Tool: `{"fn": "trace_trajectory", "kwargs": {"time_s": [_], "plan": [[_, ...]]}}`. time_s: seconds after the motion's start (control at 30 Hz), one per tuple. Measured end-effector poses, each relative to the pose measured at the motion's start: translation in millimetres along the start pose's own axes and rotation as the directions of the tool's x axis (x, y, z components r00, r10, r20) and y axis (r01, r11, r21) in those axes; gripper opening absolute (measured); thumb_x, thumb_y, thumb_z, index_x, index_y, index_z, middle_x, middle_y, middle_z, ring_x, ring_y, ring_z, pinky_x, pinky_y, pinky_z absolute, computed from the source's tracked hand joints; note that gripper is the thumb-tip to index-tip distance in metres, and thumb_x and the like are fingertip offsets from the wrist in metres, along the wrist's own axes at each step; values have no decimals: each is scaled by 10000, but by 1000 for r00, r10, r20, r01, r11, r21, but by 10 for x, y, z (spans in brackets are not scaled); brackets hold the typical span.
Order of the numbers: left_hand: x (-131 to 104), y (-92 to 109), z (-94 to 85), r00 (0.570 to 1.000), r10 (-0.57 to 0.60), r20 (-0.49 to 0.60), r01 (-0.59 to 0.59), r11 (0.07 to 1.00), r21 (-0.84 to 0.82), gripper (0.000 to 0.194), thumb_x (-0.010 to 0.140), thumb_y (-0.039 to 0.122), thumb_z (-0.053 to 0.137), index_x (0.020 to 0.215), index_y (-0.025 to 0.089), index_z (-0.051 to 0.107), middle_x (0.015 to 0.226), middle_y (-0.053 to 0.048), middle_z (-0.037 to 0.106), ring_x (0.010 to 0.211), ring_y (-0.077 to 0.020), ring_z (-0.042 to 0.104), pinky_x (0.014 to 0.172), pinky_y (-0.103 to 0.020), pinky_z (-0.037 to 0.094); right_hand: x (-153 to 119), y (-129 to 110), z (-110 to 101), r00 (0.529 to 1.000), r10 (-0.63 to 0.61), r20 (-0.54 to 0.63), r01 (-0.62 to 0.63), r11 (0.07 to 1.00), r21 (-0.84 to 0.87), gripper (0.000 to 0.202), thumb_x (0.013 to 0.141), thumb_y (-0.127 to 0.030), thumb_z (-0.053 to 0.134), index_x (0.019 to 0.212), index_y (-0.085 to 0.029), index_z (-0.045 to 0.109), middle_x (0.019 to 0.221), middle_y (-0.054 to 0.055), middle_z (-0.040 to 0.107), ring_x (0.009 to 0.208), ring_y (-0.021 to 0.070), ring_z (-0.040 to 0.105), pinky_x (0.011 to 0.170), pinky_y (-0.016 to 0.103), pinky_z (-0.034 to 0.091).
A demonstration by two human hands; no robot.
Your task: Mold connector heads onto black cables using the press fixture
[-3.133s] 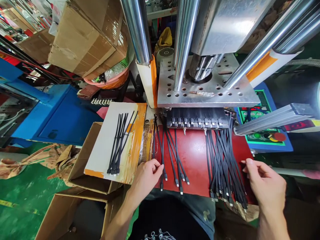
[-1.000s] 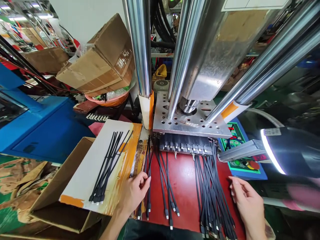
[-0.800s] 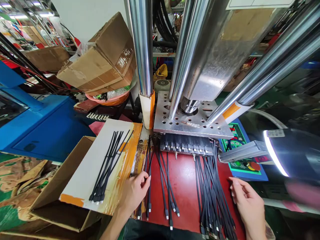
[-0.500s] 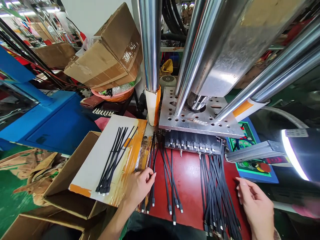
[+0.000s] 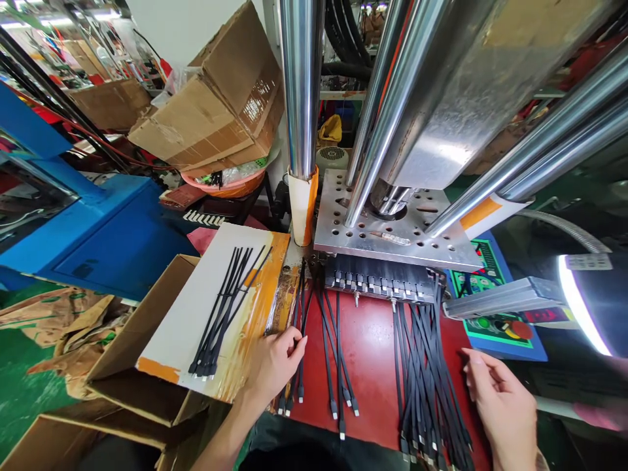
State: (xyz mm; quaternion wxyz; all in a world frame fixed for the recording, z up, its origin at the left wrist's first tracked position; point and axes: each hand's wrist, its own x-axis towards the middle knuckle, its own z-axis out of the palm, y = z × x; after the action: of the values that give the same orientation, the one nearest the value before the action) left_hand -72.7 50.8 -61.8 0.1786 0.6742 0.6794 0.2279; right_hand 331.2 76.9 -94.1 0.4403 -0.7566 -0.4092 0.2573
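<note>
My left hand (image 5: 275, 361) rests at the left edge of the red work surface, its fingers curled in beside a few black cables (image 5: 301, 366). I see nothing held in it. At the right edge my right hand (image 5: 503, 405) hovers or rests, fingers loosely bent and empty, near a thick bundle of black cables (image 5: 422, 366). Several more cables (image 5: 337, 366) hang down the middle, light connector ends toward me. Behind them, a row of connectors sits in a dark mould block (image 5: 377, 282) beneath a drilled metal plate (image 5: 363, 241).
A tied cable bunch (image 5: 223, 314) lies on a white board (image 5: 184, 301) at left, over open cardboard boxes (image 5: 142, 366). Shiny steel columns (image 5: 301, 91) rise around the plate. A control panel (image 5: 490, 320) and a ring lamp (image 5: 579, 307) stand at right.
The view has shifted very slightly. Both hands and the cables stay practically where they were.
</note>
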Motion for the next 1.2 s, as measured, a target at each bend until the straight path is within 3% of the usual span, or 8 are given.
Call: {"fn": "trace_trajectory", "kwargs": {"time_s": [0.13, 0.33, 0.67, 1.2], "plan": [[6, 26, -37, 1000, 4, -14, -4, 1000, 0, 285, 1038, 326, 552, 811, 230, 696, 575, 41, 630, 496, -120, 570, 556, -256, 309, -3, -28, 11, 996, 86, 22, -87, 996, 28, 780, 741, -852, 738, 1084, -154, 796, 732, 31, 664, 570, 155, 509, 488, 285, 416], [6, 34, -37, 1000, 0, -12, 0, 1000, -8, 339, 1058, 350, 503, 802, 224, 687, 569, 33, 624, 490, -118, 552, 555, -249, 309, 6, -26, -5, 994, 104, 29, -104, 994, 16, 754, 732, -826, 749, 1069, -154, 804, 733, 38, 679, 584, 172, 531, 503, 302, 431], [13, 45, -59, 1000, -13, 11, 13, 1000, 11, 343, 1061, 360, 498, 813, 230, 696, 584, 21, 643, 513, -126, 564, 567, -253, 314, -17, -104, 21, 996, 87, 17, -88, 996, 35, 740, 724, -824, 748, 1047, -160, 798, 740, 37, 671, 623, 179, 552, 528, 298, 434], [4, 40, -50, 1000, -9, -1, 9, 999, 38, 324, 1063, 336, 515, 817, 228, 695, 593, 21, 667, 520, -131, 594, 566, -265, 294, 6, 8, -4, 998, 55, 39, -55, 998, 0, 736, 778, -817, 723, 1080, -151, 804, 737, 32, 675, 583, 162, 528, 507, 290, 428]]}}
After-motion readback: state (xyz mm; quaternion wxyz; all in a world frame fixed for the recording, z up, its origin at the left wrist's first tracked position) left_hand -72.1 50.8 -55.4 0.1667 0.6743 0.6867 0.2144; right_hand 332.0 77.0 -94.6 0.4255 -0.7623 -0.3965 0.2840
